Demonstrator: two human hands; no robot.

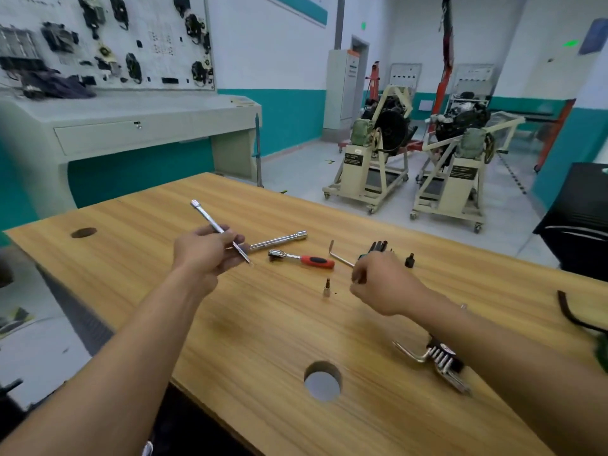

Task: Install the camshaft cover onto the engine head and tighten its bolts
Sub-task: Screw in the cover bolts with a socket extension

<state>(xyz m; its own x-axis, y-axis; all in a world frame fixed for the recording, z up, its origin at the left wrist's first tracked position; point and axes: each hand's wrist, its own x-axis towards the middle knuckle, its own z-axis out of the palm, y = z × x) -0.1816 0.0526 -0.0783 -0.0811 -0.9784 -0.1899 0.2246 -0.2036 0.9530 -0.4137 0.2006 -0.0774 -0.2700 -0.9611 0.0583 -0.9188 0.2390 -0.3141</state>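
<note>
On the wooden table (pixel 263 340), tool selection is the step in hand; no fitting or tightening has begun. The left hand (pixel 204 251) is raised above the table with its fingers curled round a long chrome bar (pixel 214 223), which slants up and away. The right hand (pixel 385 286) sits low beside a rack of hex keys (pixel 378 248), fingers curled; whether it holds anything cannot be told. A red-handled ratchet (pixel 302 258) and a tube wrench (pixel 279 240) lie between the hands, and a small bit (pixel 326 287) stands upright just beside the right hand. No camshaft cover or engine head can be made out on the table; two engines on stands (pixel 388 126) are well apart, across the floor. Next move, as judged: choose a bit matching the bolts, join it to the bar and the ratchet, then carry the assembled tool to the engine.
</note>
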